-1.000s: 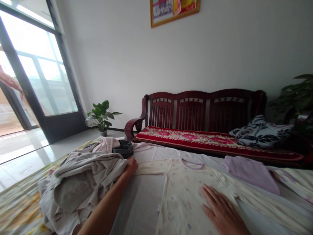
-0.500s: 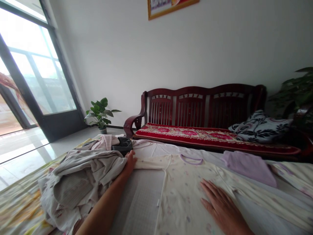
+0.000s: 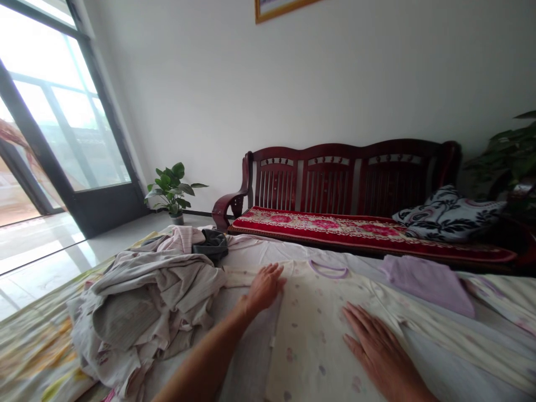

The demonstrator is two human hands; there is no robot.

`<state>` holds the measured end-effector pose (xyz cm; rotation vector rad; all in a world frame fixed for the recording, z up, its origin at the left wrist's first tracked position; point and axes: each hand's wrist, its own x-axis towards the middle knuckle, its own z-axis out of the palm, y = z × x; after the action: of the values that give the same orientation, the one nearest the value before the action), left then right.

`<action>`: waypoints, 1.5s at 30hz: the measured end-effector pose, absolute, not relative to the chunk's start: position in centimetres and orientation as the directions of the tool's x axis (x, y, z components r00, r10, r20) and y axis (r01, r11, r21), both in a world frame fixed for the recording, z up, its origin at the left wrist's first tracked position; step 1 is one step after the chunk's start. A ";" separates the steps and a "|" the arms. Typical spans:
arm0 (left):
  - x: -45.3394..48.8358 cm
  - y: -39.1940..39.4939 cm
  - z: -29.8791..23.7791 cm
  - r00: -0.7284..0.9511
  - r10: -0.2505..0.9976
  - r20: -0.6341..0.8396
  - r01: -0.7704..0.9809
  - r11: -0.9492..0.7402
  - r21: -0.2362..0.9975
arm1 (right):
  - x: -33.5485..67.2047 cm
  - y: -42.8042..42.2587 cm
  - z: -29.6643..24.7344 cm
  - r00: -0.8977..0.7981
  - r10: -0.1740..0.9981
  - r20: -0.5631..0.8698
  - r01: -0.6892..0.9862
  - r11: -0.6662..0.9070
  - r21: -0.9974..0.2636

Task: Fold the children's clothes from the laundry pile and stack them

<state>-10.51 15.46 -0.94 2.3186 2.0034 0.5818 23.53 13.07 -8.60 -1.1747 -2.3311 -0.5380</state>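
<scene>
A cream long-sleeved shirt [image 3: 310,318] with small prints and a lilac neckband lies spread flat, its sleeves out to both sides. My left hand [image 3: 266,286] rests over the shoulder end of its left-hand sleeve, palm down with the fingers stretched. On the right side of the chest lies my right hand [image 3: 377,346], flat with fingers extended. Neither hand grips anything that I can see. The cuff end of the left-hand sleeve reaches toward a heap of grey and pale clothes [image 3: 154,296].
A folded lilac garment [image 3: 427,285] lies beyond the right sleeve, with another printed garment [image 3: 502,301] at the far right. Behind stands a dark red wooden bench [image 3: 326,178] with a patterned cushion [image 3: 452,215]. A potted plant [image 3: 171,190] and glass door [image 3: 84,123] are at left.
My left hand has moved right along the sleeve, from the cuff by the clothes heap to the shoulder. My right hand has stayed on the chest of the shirt.
</scene>
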 end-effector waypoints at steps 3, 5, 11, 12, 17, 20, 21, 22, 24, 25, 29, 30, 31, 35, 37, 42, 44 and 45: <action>-8.8 14.2 -2.3 0.157 0.973 0.172 0.956 -0.193 0.222 | 23.6 13.1 -8.6 -0.527 0.637 0.563 0.818 0.560 0.132; -9.3 13.3 -2.7 0.112 0.983 0.144 0.974 -0.137 0.179 | 23.5 13.1 -8.6 -0.524 0.635 0.567 0.818 0.562 0.126; -13.0 11.5 -2.3 -0.098 0.989 0.114 0.993 0.090 0.073 | 23.4 13.0 -8.6 -0.515 0.647 0.562 0.823 0.556 0.114; -13.5 11.4 -2.2 -0.151 0.983 0.105 0.987 0.145 0.066 | 23.4 13.0 -8.5 -0.515 0.650 0.558 0.824 0.555 0.114; -15.4 11.0 -1.8 -0.324 0.944 0.070 0.945 0.319 0.069 | 23.4 12.9 -8.4 -0.503 0.675 0.539 0.827 0.558 0.073; -15.5 11.2 -1.5 -0.361 0.928 0.091 0.932 0.355 0.072 | 23.3 12.8 -8.4 -0.497 0.672 0.549 0.827 0.558 0.066; -15.3 11.4 -1.4 -0.365 0.925 0.105 0.931 0.359 0.070 | 23.2 12.8 -8.4 -0.494 0.671 0.553 0.829 0.555 0.068; -14.9 11.6 -1.3 -0.358 0.926 0.123 0.934 0.352 0.066 | 23.2 12.8 -8.4 -0.493 0.670 0.555 0.830 0.553 0.069; -13.8 12.3 -1.0 -0.314 0.937 0.156 0.950 0.309 0.054 | 23.1 12.7 -8.4 -0.493 0.669 0.557 0.831 0.552 0.072; -13.1 12.8 -0.9 -0.270 0.946 0.178 0.963 0.263 0.058 | 23.1 12.7 -8.3 -0.494 0.668 0.556 0.830 0.553 0.074; -9.6 15.1 -1.0 -0.019 0.968 0.249 0.991 -0.014 0.133 | 22.8 12.3 -7.6 -0.494 0.700 0.515 0.838 0.541 0.069; -8.8 15.6 -1.2 0.023 0.969 0.245 0.987 -0.061 0.147 | 22.7 12.1 -7.3 -0.493 0.718 0.491 0.842 0.535 0.063; -8.1 16.0 -1.5 0.040 0.973 0.227 0.986 -0.075 0.151 | 22.6 11.9 -7.0 -0.489 0.738 0.464 0.848 0.528 0.054; -6.8 16.8 -3.1 -0.048 0.982 0.180 0.993 0.028 0.111 | 22.2 11.0 -5.5 -0.476 0.806 0.353 0.862 0.508 0.002; -6.9 17.0 -3.9 -0.056 0.982 0.181 0.995 0.039 0.096 | 22.3 11.0 -4.8 -0.465 0.828 0.315 0.865 0.501 -0.040; -7.3 17.3 -4.7 -0.053 0.982 0.181 0.998 0.046 0.044 | 25.3 13.3 -3.7 -0.266 0.896 0.355 0.942 0.320 -0.101; -7.3 17.3 -4.6 -0.058 0.984 0.169 0.998 0.055 0.023 | 27.2 14.3 -3.6 -0.207 0.919 0.334 0.966 0.247 -0.082; -7.3 17.3 -4.6 -0.061 0.985 0.161 0.998 0.059 0.016 | 28.1 14.6 -3.6 -0.188 0.933 0.308 0.974 0.218 -0.068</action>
<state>-7.29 17.34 -4.59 2.2219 2.3607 0.1985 28.09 14.60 -3.61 -1.7918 -2.2132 -0.2057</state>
